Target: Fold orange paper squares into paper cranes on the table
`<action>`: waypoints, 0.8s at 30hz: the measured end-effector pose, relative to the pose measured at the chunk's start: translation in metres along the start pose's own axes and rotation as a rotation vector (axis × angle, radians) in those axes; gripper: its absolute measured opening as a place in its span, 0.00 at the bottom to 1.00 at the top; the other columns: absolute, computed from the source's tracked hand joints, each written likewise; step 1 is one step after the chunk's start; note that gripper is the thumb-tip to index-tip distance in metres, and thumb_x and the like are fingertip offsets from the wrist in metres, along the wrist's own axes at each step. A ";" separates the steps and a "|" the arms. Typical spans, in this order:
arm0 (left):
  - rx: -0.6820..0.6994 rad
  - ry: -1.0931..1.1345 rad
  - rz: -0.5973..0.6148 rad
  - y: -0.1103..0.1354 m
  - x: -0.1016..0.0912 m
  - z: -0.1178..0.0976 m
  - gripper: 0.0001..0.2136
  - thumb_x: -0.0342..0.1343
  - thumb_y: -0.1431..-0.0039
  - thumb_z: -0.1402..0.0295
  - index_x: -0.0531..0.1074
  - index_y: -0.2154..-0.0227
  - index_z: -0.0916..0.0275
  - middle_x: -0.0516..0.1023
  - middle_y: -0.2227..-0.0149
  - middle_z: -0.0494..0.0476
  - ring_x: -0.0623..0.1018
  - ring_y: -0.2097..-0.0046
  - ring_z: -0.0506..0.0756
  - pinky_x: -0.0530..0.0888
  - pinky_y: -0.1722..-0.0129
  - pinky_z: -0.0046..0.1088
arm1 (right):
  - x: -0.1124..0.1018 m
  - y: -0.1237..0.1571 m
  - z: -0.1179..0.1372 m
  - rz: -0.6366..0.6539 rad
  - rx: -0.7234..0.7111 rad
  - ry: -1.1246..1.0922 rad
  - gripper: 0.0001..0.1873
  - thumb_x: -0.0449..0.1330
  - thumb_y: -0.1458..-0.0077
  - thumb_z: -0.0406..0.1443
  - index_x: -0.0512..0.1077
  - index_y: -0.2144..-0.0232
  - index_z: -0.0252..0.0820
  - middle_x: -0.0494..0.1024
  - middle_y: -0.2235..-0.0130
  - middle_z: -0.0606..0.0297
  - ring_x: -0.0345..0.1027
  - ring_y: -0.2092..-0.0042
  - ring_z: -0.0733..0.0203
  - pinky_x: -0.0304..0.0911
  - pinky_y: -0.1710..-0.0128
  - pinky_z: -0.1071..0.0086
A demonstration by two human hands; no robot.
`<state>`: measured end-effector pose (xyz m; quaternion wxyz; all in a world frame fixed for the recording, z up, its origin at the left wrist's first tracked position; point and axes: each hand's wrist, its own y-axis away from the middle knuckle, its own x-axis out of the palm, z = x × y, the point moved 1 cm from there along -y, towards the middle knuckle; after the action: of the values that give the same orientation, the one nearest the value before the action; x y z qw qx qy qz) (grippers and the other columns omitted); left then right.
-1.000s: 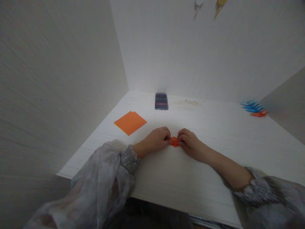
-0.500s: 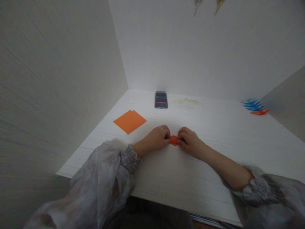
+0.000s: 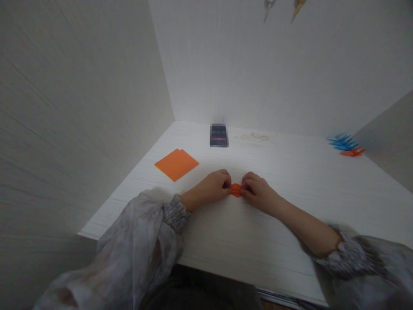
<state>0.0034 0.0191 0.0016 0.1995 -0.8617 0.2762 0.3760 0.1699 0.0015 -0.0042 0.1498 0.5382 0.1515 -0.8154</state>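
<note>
Between my two hands a small folded piece of orange origami paper (image 3: 236,190) lies on the white table, a crease line running across it. My left hand (image 3: 217,186) pinches its left end with curled fingers. Its right end is held between the thumb and fingers of my right hand (image 3: 257,191). Both ends of the paper are hidden by the fingertips. To the left of my left hand rests a stack of square orange paper sheets (image 3: 177,165), slightly fanned.
Blue folded paper figures (image 3: 342,142) and an orange one (image 3: 352,151) sit at the right back. A dark, blurred-out rectangular object (image 3: 219,135) lies near the back wall. Walls close in the white table (image 3: 226,241) at the left, back and right. Two pointed ornaments hang at the top.
</note>
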 end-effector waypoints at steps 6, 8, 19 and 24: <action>-0.011 0.002 0.019 0.000 -0.001 -0.001 0.02 0.51 0.57 0.76 0.67 0.80 0.66 0.68 0.68 0.53 0.67 0.70 0.48 0.66 0.69 0.22 | 0.000 0.000 -0.001 0.009 -0.022 0.036 0.06 0.53 0.54 0.29 0.65 0.81 0.37 0.68 0.68 0.59 0.61 0.67 0.61 0.57 0.66 0.69; -0.017 0.003 0.022 0.000 -0.002 -0.002 0.02 0.51 0.56 0.76 0.67 0.80 0.66 0.68 0.69 0.52 0.67 0.70 0.48 0.66 0.69 0.22 | 0.000 0.000 -0.001 0.011 -0.023 0.046 0.06 0.53 0.54 0.29 0.65 0.81 0.37 0.68 0.67 0.59 0.61 0.66 0.61 0.57 0.66 0.69; -0.018 0.028 0.038 0.000 -0.004 -0.005 0.02 0.53 0.56 0.77 0.66 0.79 0.66 0.67 0.70 0.52 0.66 0.70 0.47 0.65 0.70 0.23 | 0.001 -0.001 0.000 0.006 -0.017 0.070 0.08 0.54 0.52 0.32 0.65 0.80 0.37 0.68 0.67 0.58 0.61 0.67 0.62 0.57 0.66 0.70; -0.042 0.037 0.049 0.000 -0.004 -0.005 0.02 0.54 0.58 0.77 0.66 0.79 0.66 0.67 0.70 0.52 0.66 0.71 0.47 0.64 0.71 0.22 | 0.001 -0.001 -0.001 0.004 -0.012 0.069 0.08 0.54 0.51 0.32 0.65 0.80 0.37 0.68 0.67 0.58 0.61 0.66 0.61 0.57 0.66 0.69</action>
<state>0.0042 0.0174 0.0078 0.1669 -0.8655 0.2927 0.3706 0.1704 0.0025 -0.0055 0.1492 0.5656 0.1604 -0.7951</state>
